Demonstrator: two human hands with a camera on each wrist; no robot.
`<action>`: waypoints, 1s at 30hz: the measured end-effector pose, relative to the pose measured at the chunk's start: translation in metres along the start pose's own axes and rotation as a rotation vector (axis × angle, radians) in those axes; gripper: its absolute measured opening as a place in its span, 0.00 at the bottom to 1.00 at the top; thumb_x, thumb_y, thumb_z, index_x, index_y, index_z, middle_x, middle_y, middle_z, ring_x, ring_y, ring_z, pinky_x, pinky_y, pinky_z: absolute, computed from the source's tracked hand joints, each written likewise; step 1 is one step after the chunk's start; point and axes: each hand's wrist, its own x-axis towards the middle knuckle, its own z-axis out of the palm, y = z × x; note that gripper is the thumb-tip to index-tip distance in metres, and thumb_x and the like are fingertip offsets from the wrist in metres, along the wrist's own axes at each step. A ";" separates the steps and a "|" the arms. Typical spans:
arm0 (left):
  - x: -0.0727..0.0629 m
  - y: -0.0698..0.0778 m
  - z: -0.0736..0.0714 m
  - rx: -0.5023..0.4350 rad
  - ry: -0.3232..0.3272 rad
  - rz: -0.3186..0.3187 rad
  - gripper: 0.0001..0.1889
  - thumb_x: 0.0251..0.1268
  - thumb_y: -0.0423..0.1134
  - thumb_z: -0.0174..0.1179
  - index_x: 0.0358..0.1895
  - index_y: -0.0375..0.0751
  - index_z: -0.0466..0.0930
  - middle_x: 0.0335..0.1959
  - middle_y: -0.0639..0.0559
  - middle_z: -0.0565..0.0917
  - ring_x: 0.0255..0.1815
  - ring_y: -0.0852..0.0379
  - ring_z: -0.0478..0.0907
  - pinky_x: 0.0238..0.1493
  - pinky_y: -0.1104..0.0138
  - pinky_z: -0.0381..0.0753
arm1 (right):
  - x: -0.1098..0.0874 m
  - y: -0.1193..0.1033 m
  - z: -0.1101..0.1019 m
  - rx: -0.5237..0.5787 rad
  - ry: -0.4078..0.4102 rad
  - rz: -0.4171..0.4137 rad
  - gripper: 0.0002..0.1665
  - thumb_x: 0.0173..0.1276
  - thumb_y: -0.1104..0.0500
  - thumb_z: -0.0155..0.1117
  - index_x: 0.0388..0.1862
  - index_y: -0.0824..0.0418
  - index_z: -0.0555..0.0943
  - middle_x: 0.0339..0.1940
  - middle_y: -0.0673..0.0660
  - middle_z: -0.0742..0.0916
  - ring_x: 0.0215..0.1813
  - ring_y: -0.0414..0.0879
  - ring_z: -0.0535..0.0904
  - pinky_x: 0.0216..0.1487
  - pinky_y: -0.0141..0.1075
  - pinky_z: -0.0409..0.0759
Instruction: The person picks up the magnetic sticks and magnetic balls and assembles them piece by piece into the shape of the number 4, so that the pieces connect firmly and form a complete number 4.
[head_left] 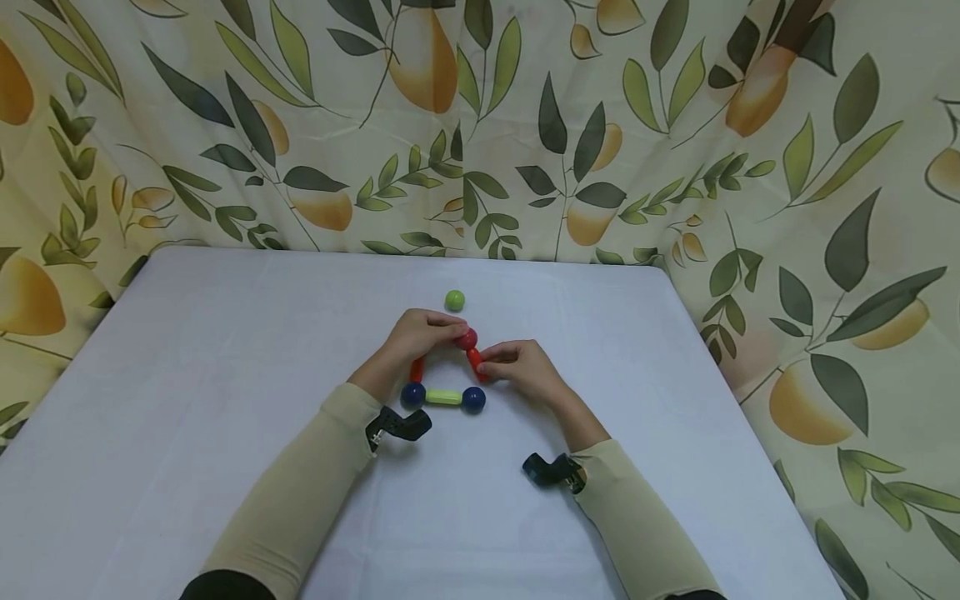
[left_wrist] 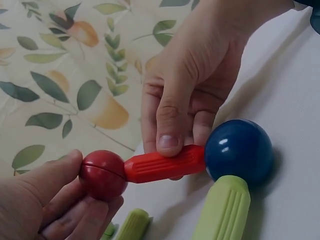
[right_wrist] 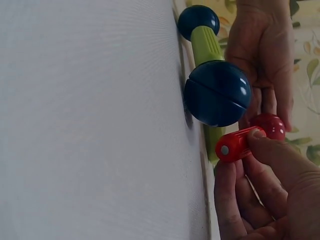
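My left hand (head_left: 420, 335) pinches a red ball (left_wrist: 103, 175) between thumb and fingers. My right hand (head_left: 528, 368) holds a red magnetic rod (left_wrist: 165, 164) by thumb and fingertips, and one end of it meets the red ball. The rod's other end, with a silver magnet tip, points toward a dark blue ball (right_wrist: 218, 94) and shows apart from it in the right wrist view. A light green rod (head_left: 444, 397) joins that ball to a second blue ball (head_left: 413, 395). From the second ball rises another red rod (head_left: 417, 369), partly hidden by my left hand.
A green ball (head_left: 454, 301) lies beyond my hands, toward the far table edge. Another green rod (left_wrist: 132, 225) shows low in the left wrist view. The table (head_left: 225, 350) has a white cloth, and a leaf-and-fruit patterned curtain (head_left: 525, 150) hangs behind it.
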 end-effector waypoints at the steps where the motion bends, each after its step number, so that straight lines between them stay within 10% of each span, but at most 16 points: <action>1: -0.002 0.001 -0.001 0.016 0.008 0.011 0.18 0.61 0.53 0.67 0.52 0.53 0.87 0.55 0.52 0.84 0.58 0.52 0.75 0.61 0.57 0.73 | 0.000 0.000 0.000 0.000 0.001 0.000 0.16 0.64 0.58 0.70 0.50 0.64 0.85 0.41 0.58 0.90 0.41 0.44 0.86 0.46 0.33 0.78; 8: -0.019 0.001 -0.022 0.018 0.082 0.046 0.19 0.63 0.54 0.66 0.55 0.54 0.85 0.52 0.52 0.84 0.51 0.50 0.79 0.53 0.60 0.80 | -0.002 -0.001 0.001 0.014 0.006 0.025 0.16 0.64 0.59 0.70 0.50 0.63 0.85 0.41 0.58 0.90 0.41 0.45 0.86 0.45 0.34 0.80; 16: -0.037 -0.034 -0.049 0.000 0.176 0.029 0.19 0.65 0.51 0.65 0.53 0.43 0.85 0.47 0.47 0.88 0.48 0.53 0.86 0.57 0.60 0.80 | -0.002 0.001 0.001 0.048 0.038 0.049 0.17 0.64 0.58 0.70 0.50 0.63 0.85 0.43 0.59 0.90 0.41 0.44 0.86 0.44 0.34 0.81; 30: -0.046 -0.065 -0.030 0.113 0.181 0.001 0.23 0.55 0.57 0.70 0.42 0.41 0.89 0.28 0.51 0.88 0.30 0.59 0.82 0.31 0.71 0.79 | -0.007 -0.001 0.004 0.064 0.062 0.115 0.20 0.66 0.56 0.69 0.55 0.62 0.83 0.49 0.60 0.88 0.44 0.44 0.85 0.47 0.35 0.83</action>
